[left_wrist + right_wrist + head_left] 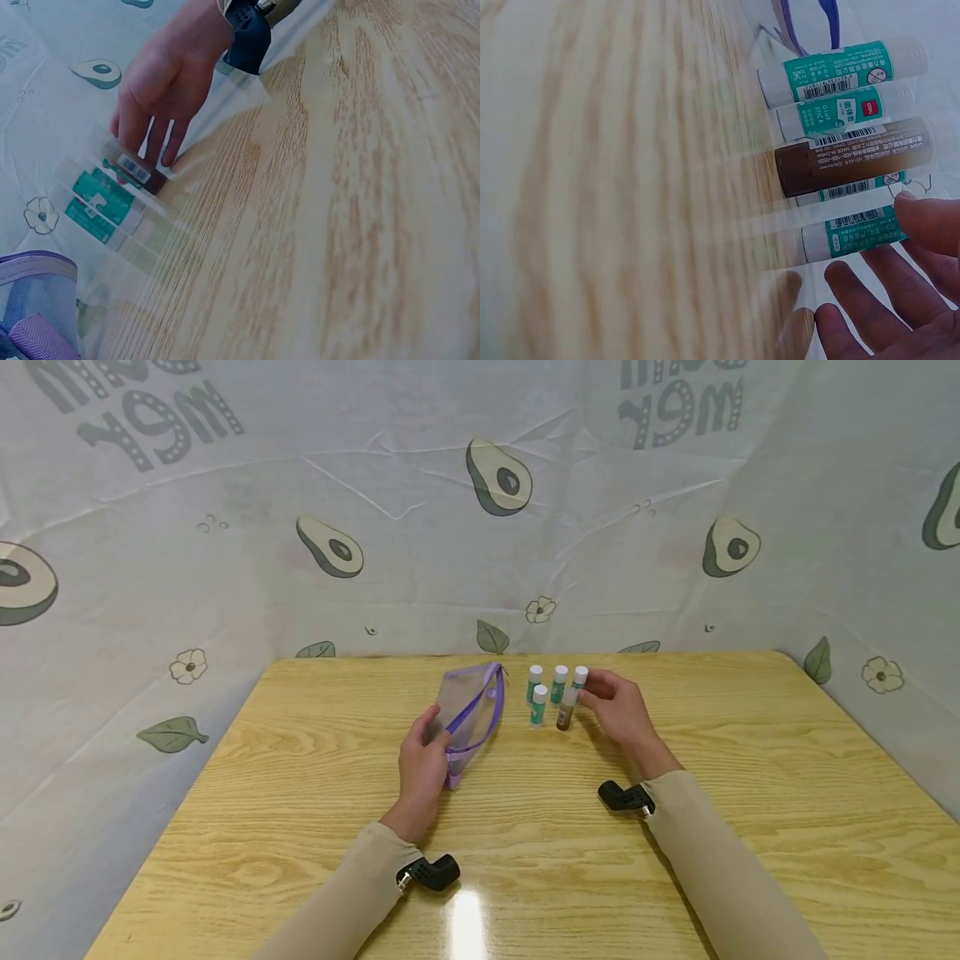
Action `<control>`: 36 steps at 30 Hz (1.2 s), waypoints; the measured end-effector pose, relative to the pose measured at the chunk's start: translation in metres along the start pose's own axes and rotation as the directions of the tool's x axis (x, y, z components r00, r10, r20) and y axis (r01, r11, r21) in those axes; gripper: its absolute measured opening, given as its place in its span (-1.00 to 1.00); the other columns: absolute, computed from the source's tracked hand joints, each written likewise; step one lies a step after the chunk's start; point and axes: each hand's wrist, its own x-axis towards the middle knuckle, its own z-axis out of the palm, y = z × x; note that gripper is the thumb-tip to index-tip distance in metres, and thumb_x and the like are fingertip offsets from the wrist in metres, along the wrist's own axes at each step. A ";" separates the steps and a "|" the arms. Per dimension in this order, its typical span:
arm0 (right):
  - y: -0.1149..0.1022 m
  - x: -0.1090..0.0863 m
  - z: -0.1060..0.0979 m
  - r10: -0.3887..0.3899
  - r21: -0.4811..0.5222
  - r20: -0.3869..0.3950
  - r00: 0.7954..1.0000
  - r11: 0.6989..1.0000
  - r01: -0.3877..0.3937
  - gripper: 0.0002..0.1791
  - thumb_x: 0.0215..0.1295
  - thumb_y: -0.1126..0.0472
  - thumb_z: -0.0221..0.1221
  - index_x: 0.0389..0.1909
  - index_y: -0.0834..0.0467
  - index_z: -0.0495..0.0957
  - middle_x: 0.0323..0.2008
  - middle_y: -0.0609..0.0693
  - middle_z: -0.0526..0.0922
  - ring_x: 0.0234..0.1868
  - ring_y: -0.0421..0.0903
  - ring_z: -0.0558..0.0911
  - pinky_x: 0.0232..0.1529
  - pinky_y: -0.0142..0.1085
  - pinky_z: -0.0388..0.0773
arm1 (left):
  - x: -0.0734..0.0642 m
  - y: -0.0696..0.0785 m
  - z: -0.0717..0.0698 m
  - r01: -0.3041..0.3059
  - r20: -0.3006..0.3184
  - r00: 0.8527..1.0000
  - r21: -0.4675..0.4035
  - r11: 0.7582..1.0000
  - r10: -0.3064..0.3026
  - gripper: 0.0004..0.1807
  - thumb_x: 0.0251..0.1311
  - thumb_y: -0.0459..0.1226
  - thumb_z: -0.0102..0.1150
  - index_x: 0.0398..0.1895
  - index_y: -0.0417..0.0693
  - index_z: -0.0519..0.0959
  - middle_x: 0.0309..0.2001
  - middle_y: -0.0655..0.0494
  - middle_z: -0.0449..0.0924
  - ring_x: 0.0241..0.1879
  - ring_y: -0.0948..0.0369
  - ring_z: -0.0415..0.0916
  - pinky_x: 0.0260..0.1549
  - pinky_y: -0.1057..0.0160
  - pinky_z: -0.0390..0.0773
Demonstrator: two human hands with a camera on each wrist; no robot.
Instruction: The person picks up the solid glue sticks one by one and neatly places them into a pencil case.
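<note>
My left hand (422, 768) grips the near left side of a mesh zipper pouch (461, 695) with purple trim, thumb on top. In the left wrist view only a corner of the pouch (43, 296) shows. Several green glue sticks (537, 712) with white caps stand upright to the right of it, along with a brown glue stick (565, 713). My right hand (618, 708) pinches the rightmost green glue stick (862, 231) near its cap, between thumb and index finger. The other fingers stay spread below, and the thumb covers the cap in the right wrist view.
All of this is on a wood-grain table (337, 860). A pale cloth (420, 568) printed with avocados hangs behind the table and along both sides. Each sleeve carries a black wrist mount (624, 797).
</note>
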 end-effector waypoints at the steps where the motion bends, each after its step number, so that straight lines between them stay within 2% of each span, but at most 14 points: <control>1: -0.001 0.001 0.000 0.003 -0.007 -0.002 1.000 1.000 -0.003 -0.51 0.45 0.20 0.11 0.34 0.26 0.38 0.26 0.27 0.51 0.30 0.18 0.47 0.30 0.04 0.42 | 0.000 0.000 0.000 0.006 0.004 1.000 -0.006 1.000 -0.006 -0.38 0.26 -0.34 -0.03 0.41 0.20 0.36 0.48 0.15 0.23 0.25 0.12 0.35 -0.18 0.32 0.46; 4: -0.002 0.001 0.001 0.016 -0.019 0.000 1.000 1.000 -0.016 -0.52 0.45 0.21 0.10 0.32 0.28 0.39 0.26 0.28 0.51 0.30 0.19 0.47 0.30 0.05 0.41 | 0.000 0.000 -0.001 0.005 0.009 1.000 0.003 1.000 -0.005 -0.39 0.28 -0.33 -0.04 0.42 0.20 0.36 0.48 0.15 0.23 0.24 0.12 0.35 -0.24 0.38 0.44; 6: -0.004 0.001 0.001 0.024 -0.029 0.002 1.000 0.999 -0.024 -0.52 0.45 0.20 0.10 0.32 0.29 0.39 0.26 0.29 0.51 0.30 0.20 0.46 0.30 0.05 0.41 | 0.000 -0.001 -0.002 0.007 0.015 1.000 0.005 1.000 -0.007 -0.40 0.28 -0.33 -0.05 0.42 0.19 0.36 0.48 0.14 0.23 0.25 0.10 0.35 -0.36 0.35 0.46; 8: -0.005 0.001 0.000 0.036 -0.035 0.003 0.999 0.999 -0.036 -0.52 0.45 0.20 0.11 0.31 0.30 0.39 0.26 0.29 0.50 0.30 0.20 0.45 0.31 0.05 0.40 | 0.000 0.000 -0.002 -0.004 0.016 1.000 0.013 1.000 0.003 -0.41 0.29 -0.33 -0.04 0.42 0.16 0.36 0.49 0.12 0.22 0.32 0.15 0.25 -0.20 0.36 0.44; 9: -0.005 0.002 0.000 0.040 -0.038 0.002 0.999 0.999 -0.039 -0.52 0.45 0.19 0.11 0.31 0.30 0.40 0.26 0.29 0.50 0.30 0.21 0.45 0.31 0.05 0.40 | 0.000 0.000 -0.002 -0.002 0.018 1.000 0.009 1.000 0.002 -0.41 0.30 -0.33 -0.05 0.42 0.16 0.36 0.49 0.12 0.22 0.33 0.14 0.25 -0.23 0.34 0.46; 11: -0.005 0.002 0.000 0.046 -0.043 0.001 0.999 0.998 -0.046 -0.52 0.45 0.18 0.10 0.31 0.30 0.40 0.26 0.29 0.50 0.30 0.20 0.45 0.32 0.06 0.39 | 0.000 0.001 -0.002 -0.002 0.022 1.000 -0.003 1.000 0.002 -0.41 0.30 -0.34 -0.05 0.42 0.14 0.36 0.49 0.12 0.21 0.34 0.12 0.24 -0.16 0.24 0.51; 12: -0.005 0.002 -0.001 0.049 -0.045 0.000 0.999 0.998 -0.048 -0.52 0.45 0.18 0.10 0.31 0.30 0.40 0.26 0.29 0.50 0.30 0.20 0.45 0.31 0.06 0.39 | 0.000 0.001 -0.002 -0.005 0.024 1.000 -0.008 1.000 0.005 -0.41 0.30 -0.34 -0.05 0.42 0.13 0.36 0.50 0.12 0.21 0.37 0.13 0.22 -0.03 0.21 0.50; 14: -0.006 0.003 -0.002 0.051 -0.042 -0.007 0.999 0.998 -0.051 -0.52 0.45 0.15 0.11 0.29 0.29 0.42 0.25 0.28 0.52 0.30 0.19 0.47 0.30 0.05 0.40 | -0.001 0.002 -0.001 -0.009 0.024 1.000 -0.014 1.000 0.010 -0.41 0.30 -0.34 -0.04 0.42 0.12 0.36 0.50 0.12 0.21 0.42 0.13 0.18 0.22 0.12 0.40; 16: -0.007 0.003 -0.004 0.052 -0.036 -0.015 0.999 0.998 -0.053 -0.52 0.45 0.11 0.12 0.28 0.27 0.43 0.23 0.26 0.54 0.29 0.16 0.48 0.28 0.03 0.42 | -0.001 0.002 -0.001 -0.015 0.024 1.000 -0.018 1.000 0.015 -0.41 0.29 -0.33 -0.04 0.42 0.10 0.36 0.49 0.12 0.22 0.47 0.13 0.14 0.37 0.05 0.27; 20: -0.012 0.005 -0.009 0.045 -0.022 -0.050 0.998 0.999 -0.046 -0.52 0.42 0.05 0.15 0.24 0.22 0.47 0.19 0.21 0.59 0.26 0.11 0.53 0.24 -0.01 0.47 | -0.001 0.002 -0.001 -0.021 0.021 1.000 -0.015 1.000 0.021 -0.41 0.28 -0.33 -0.04 0.41 0.09 0.36 0.49 0.11 0.23 0.49 0.12 0.11 0.44 0.01 0.17; 28: -0.031 0.007 -0.014 -0.026 -0.021 -0.140 0.990 1.000 0.023 -0.50 0.39 -0.04 0.18 0.22 0.16 0.51 0.15 0.18 0.63 0.23 0.09 0.55 0.25 0.03 0.46 | -0.003 0.001 -0.001 -0.012 0.025 1.000 -0.028 1.000 0.012 -0.42 0.30 -0.35 -0.04 0.42 0.08 0.36 0.49 0.09 0.22 0.47 0.10 0.14 0.41 -0.01 0.21; 32: -0.048 0.007 -0.010 -0.064 -0.001 -0.204 0.977 0.998 0.065 -0.49 0.35 -0.12 0.19 0.20 0.09 0.54 0.12 0.10 0.66 0.15 0.00 0.60 0.17 -0.07 0.53 | -0.004 0.001 0.000 -0.006 -0.009 1.000 -0.013 1.000 0.006 -0.42 0.28 -0.36 -0.03 0.39 0.08 0.39 0.47 0.11 0.26 0.43 0.12 0.19 0.36 0.05 0.26; 34: -0.059 0.007 -0.006 -0.093 0.021 -0.238 0.967 0.995 0.101 -0.51 0.34 -0.11 0.21 0.17 0.07 0.56 0.08 0.07 0.68 0.10 -0.05 0.63 0.12 -0.14 0.56 | -0.005 0.002 0.001 -0.001 -0.023 1.000 -0.003 1.000 0.001 -0.43 0.28 -0.36 -0.04 0.39 0.10 0.40 0.46 0.12 0.27 0.38 0.13 0.23 0.21 0.13 0.39; 36: -0.069 0.007 -0.001 -0.125 0.046 -0.259 0.958 0.989 0.141 -0.54 0.33 -0.07 0.23 0.15 0.07 0.58 0.05 0.06 0.69 0.05 -0.09 0.65 0.09 -0.19 0.59 | -0.006 0.002 0.001 0.015 -0.027 1.000 -0.003 1.000 -0.015 -0.43 0.29 -0.35 -0.06 0.38 0.14 0.40 0.44 0.11 0.29 0.25 0.10 0.33 -0.11 0.24 0.51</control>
